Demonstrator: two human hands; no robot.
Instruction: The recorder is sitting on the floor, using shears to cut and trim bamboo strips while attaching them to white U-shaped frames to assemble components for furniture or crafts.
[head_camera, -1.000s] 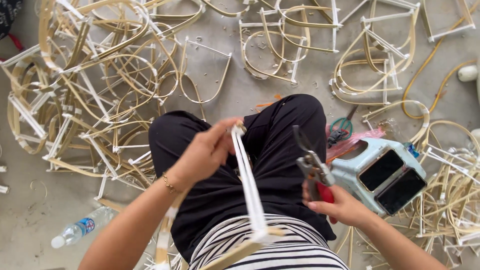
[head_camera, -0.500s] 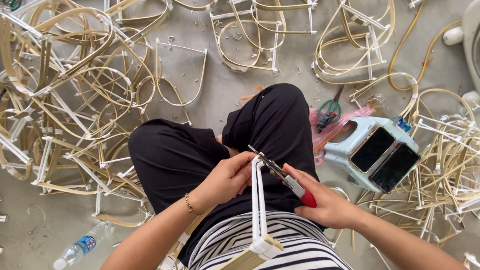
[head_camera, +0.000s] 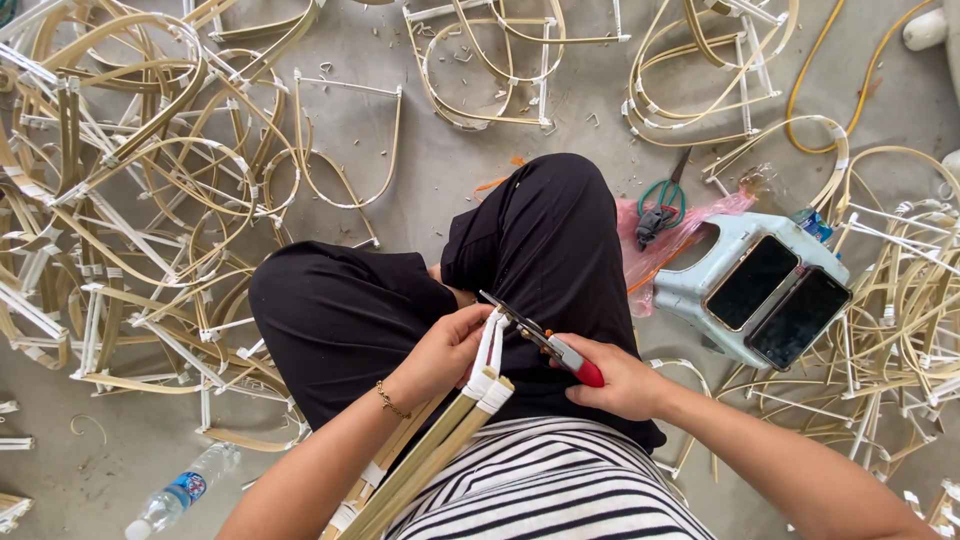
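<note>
I sit on the floor with black trousers and a striped top. My left hand grips the white-taped top of a bundle of bamboo strips that rises from my lap. My right hand holds red-handled pliers; their dark jaws touch the white tape at the bundle's tip, right beside my left fingers.
Heaps of bent bamboo frames cover the concrete floor at left, top and right. A pale blue plastic stool carrying two dark phones lies at right, next to green-handled cutters on pink plastic. A water bottle lies at lower left.
My right hand brought the pliers from the right in to the bundle's tip. My left hand lowered the bundle towards my lap, and the view shifted slightly.
</note>
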